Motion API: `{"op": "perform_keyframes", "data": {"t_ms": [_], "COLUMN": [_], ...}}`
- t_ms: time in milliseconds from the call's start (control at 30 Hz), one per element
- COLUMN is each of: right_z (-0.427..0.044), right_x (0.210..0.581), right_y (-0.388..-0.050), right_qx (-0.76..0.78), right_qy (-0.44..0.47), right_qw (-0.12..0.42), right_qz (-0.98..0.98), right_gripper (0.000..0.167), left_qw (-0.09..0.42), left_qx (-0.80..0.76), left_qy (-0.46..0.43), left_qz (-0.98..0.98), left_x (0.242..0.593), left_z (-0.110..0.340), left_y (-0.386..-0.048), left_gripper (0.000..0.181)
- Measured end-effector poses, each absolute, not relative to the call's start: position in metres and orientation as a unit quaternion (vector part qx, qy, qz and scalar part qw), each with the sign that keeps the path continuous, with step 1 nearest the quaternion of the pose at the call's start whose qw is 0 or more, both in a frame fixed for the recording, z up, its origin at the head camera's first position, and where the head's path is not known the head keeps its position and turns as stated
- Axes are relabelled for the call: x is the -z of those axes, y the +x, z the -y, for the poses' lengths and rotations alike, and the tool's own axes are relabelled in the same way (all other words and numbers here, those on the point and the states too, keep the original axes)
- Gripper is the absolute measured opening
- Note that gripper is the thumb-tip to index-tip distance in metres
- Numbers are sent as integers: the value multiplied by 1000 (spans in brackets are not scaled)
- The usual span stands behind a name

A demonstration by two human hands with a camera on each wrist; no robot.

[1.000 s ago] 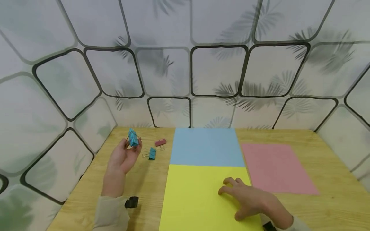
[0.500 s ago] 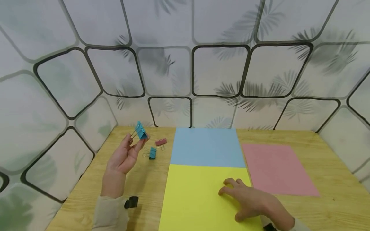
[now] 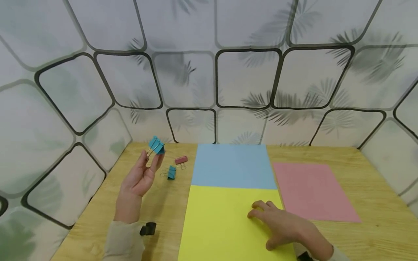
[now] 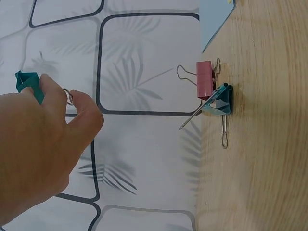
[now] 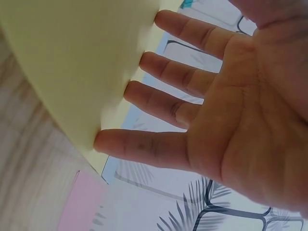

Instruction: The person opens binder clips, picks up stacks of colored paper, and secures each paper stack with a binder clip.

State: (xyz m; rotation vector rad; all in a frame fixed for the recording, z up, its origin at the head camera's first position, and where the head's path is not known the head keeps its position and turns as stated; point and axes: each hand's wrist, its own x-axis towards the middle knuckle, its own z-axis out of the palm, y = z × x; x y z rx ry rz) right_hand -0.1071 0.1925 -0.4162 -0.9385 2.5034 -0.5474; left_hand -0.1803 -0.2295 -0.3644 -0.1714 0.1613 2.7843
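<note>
In the head view my left hand (image 3: 138, 179) is raised over the table's left side, pinching a blue binder clip (image 3: 156, 145) by its wire handles between thumb and fingers. The left wrist view shows this clip (image 4: 29, 83) partly behind the fingers. My right hand (image 3: 282, 225) rests its fingertips on the yellow sheet (image 3: 225, 221), fingers spread; the right wrist view shows the palm (image 5: 226, 110) and the fingertips touching the paper.
A second blue binder clip (image 3: 171, 173) and a pink binder clip (image 3: 181, 160) lie left of the sheets. A blue sheet (image 3: 233, 165) adjoins the yellow one's far edge. To the right lies a pink sheet (image 3: 315, 192) on the wooden table (image 3: 378, 203).
My left hand has lifted the clip a little up and to the right, and the clip has turned between its fingers. The right hand has stayed in place on the yellow sheet.
</note>
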Motion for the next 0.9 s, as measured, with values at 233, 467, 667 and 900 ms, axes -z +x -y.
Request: {"op": "perform_keyframes", "data": {"t_ms": [233,467,667,900], "right_z": [-196,-195,-196,-197], "right_x": [415,415,416,419], "right_y": [-109,-109,-109,-112], "right_qx": [211,211,210,210], "right_qy": [-318,-320,-318,-315], "right_qw": [203,194,189,162], "right_qz": [-902,-903,-905,-911], "right_gripper": [71,69,68,65], "left_qw": [195,217,223,205], "left_qx": [-976,-976,-975,-979], "left_qy": [-53,-6,-4,-8], "left_qz": [-80,-11,-16,-22], "left_x": [369,369,366,364], "left_z": [230,232,232,231], "left_y": [-181,-182,-178,-175], "left_gripper": [22,34,36,28]}}
